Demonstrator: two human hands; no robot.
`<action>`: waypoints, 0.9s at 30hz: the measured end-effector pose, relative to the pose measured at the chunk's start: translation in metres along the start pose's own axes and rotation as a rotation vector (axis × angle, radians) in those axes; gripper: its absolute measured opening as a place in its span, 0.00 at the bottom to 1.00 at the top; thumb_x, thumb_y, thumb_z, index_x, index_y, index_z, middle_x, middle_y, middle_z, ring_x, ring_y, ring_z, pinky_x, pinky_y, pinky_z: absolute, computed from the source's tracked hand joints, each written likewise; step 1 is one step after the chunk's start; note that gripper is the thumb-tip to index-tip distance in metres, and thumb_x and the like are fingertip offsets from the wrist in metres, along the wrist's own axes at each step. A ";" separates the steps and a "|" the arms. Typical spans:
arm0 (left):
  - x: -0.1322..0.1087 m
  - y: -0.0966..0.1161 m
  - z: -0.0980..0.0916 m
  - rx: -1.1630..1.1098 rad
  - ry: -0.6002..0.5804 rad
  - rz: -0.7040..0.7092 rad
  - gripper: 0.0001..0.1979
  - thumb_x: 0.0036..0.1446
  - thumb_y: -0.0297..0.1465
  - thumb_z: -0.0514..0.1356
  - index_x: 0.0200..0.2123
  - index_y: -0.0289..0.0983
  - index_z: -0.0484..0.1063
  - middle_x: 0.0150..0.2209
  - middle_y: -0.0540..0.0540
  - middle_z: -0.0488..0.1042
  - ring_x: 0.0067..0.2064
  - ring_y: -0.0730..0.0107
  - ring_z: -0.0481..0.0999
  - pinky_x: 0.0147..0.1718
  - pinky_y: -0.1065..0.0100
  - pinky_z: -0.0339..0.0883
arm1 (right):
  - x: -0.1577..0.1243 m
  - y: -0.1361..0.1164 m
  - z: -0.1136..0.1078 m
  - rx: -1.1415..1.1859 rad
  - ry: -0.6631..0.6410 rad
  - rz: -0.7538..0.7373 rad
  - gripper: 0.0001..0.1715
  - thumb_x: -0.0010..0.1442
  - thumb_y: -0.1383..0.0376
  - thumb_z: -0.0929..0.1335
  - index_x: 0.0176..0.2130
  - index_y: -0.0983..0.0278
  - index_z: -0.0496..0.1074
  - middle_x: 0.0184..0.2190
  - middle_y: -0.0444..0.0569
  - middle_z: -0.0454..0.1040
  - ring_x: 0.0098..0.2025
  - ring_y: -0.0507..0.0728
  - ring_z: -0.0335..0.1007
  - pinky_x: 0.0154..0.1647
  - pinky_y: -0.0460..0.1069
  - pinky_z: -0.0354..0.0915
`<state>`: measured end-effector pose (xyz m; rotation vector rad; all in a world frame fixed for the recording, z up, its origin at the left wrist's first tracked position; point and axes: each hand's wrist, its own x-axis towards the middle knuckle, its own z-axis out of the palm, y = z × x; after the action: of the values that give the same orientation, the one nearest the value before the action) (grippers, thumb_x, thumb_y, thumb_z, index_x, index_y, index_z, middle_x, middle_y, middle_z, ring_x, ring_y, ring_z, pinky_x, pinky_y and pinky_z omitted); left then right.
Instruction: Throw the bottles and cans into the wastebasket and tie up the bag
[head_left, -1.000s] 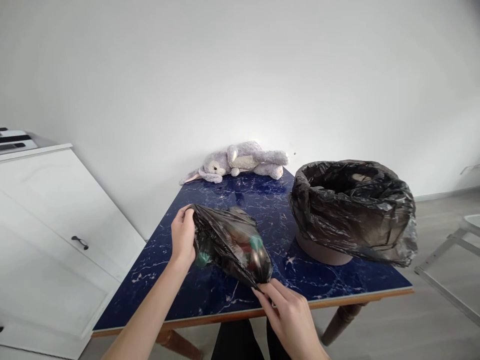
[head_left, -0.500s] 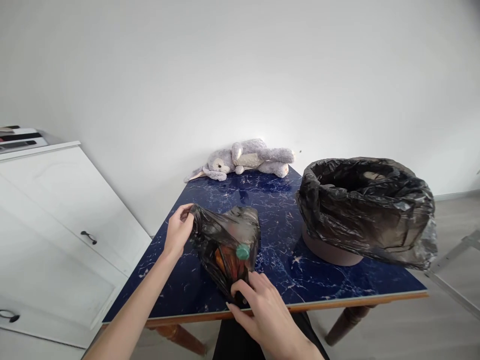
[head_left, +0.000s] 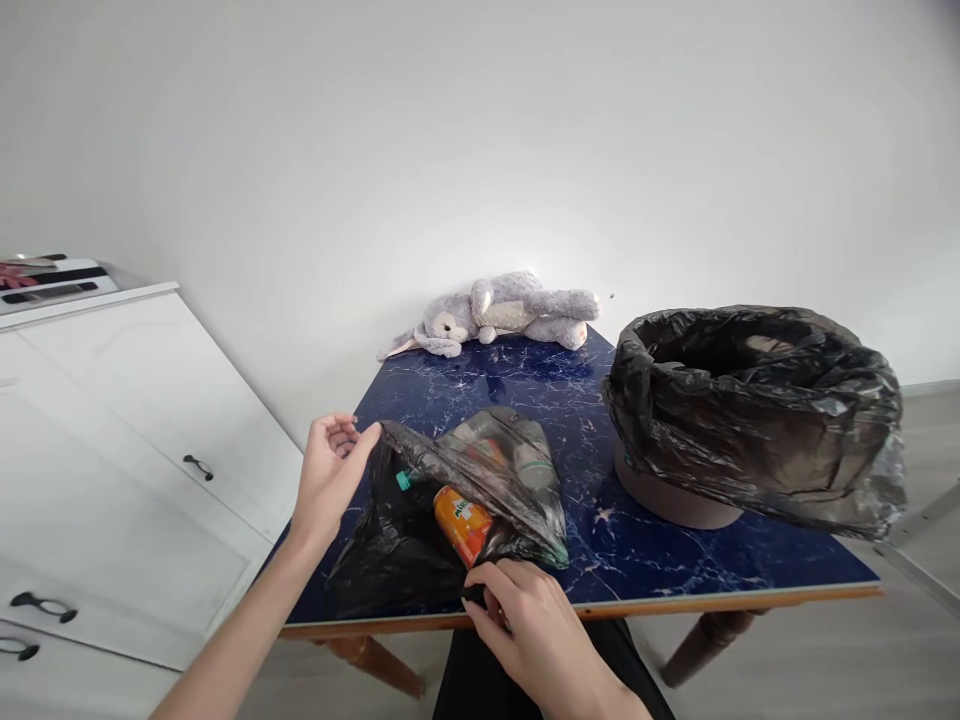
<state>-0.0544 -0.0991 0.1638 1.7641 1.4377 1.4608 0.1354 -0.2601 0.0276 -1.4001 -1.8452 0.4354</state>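
A thin black plastic bag lies spread on the blue table, its mouth gaping toward me. Inside it show an orange soda can, a green bottle cap and, through the film, what looks like a clear plastic bottle. At the bag's upper left corner is my left hand, thumb stretched to the edge and fingers curled apart from it. My right hand pinches the bag's near rim at the table's front edge; the fingertips are partly hidden.
On the table's right stands a round bin lined with a large black bag. A grey plush rabbit lies against the wall at the back. A white cabinet stands to the left.
The bag's mouth has spread wider and lower, uncovering the orange can. My left hand has shifted slightly left and its pinch has loosened. My right hand keeps its hold at the near rim.
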 end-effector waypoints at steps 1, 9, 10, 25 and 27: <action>-0.010 0.001 -0.002 0.034 -0.005 0.052 0.18 0.59 0.43 0.68 0.44 0.41 0.67 0.41 0.48 0.72 0.44 0.64 0.75 0.47 0.64 0.70 | -0.001 -0.001 -0.003 0.018 -0.007 0.003 0.11 0.67 0.72 0.71 0.47 0.57 0.74 0.36 0.44 0.76 0.35 0.58 0.75 0.37 0.50 0.66; -0.096 -0.017 0.002 0.369 -0.669 0.501 0.12 0.76 0.36 0.54 0.54 0.45 0.76 0.59 0.43 0.76 0.63 0.55 0.74 0.61 0.57 0.70 | -0.018 0.002 -0.031 0.257 0.058 -0.115 0.12 0.74 0.69 0.64 0.53 0.56 0.71 0.34 0.42 0.76 0.33 0.54 0.73 0.35 0.48 0.66; -0.101 -0.024 0.006 0.403 -0.699 0.496 0.15 0.77 0.36 0.53 0.60 0.48 0.73 0.66 0.43 0.72 0.69 0.53 0.69 0.65 0.54 0.68 | -0.020 0.007 -0.033 0.276 0.147 -0.105 0.12 0.75 0.68 0.63 0.54 0.56 0.70 0.34 0.43 0.75 0.33 0.54 0.73 0.36 0.48 0.67; -0.077 -0.083 0.045 0.418 -0.547 0.433 0.16 0.70 0.40 0.61 0.56 0.43 0.70 0.59 0.38 0.73 0.61 0.47 0.75 0.56 0.54 0.73 | 0.040 0.120 -0.035 0.151 0.305 0.323 0.43 0.73 0.39 0.60 0.77 0.55 0.54 0.79 0.55 0.49 0.80 0.70 0.43 0.77 0.70 0.49; -0.071 -0.093 0.046 0.414 -0.513 0.463 0.18 0.68 0.41 0.64 0.57 0.43 0.70 0.59 0.38 0.73 0.62 0.47 0.74 0.58 0.53 0.72 | 0.051 0.126 -0.036 0.182 0.227 0.360 0.47 0.72 0.36 0.59 0.79 0.52 0.48 0.81 0.51 0.40 0.81 0.70 0.36 0.78 0.71 0.47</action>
<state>-0.0469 -0.1161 0.0396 2.6233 1.1526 0.8080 0.2398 -0.1762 -0.0144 -1.5861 -1.3411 0.5817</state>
